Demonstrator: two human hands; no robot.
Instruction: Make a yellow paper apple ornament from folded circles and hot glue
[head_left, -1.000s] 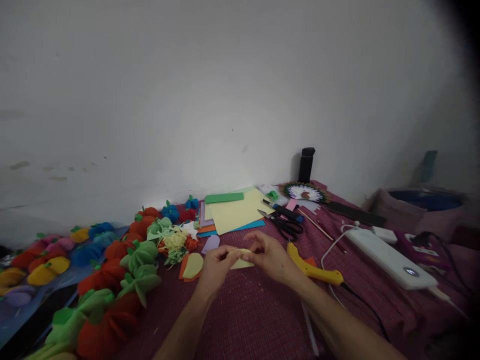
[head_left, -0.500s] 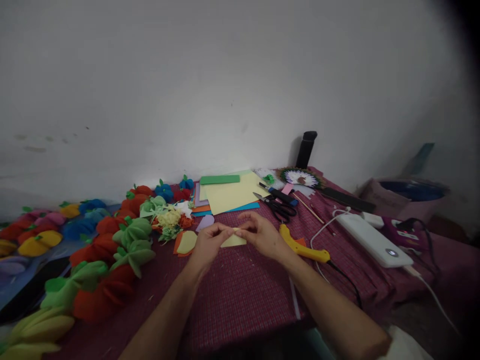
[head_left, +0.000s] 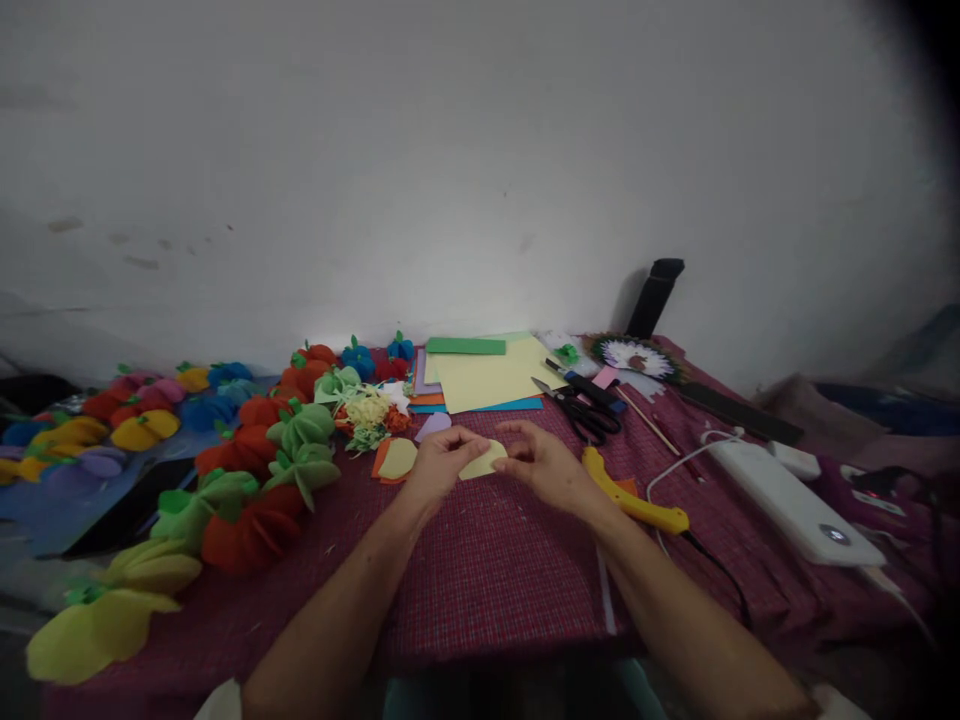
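Your left hand (head_left: 445,466) pinches a pale-yellow, rounded paper piece (head_left: 482,462), right hand (head_left: 546,466) parted at its edge — likely shaping, calling for a light regrip.

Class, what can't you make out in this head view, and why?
Head view: part of the yellow piece, covered by the left hand.
Head view: display of the white power bank, too small to read.
Head view: rest of the blue sheet, under the yellow sheet.

Forearms (head_left: 341,595) converging forward; left hand (head_left: 441,464) in thumb-and-finger pinch; right hand (head_left: 549,470) near it, fingers (head_left: 517,428) bent.
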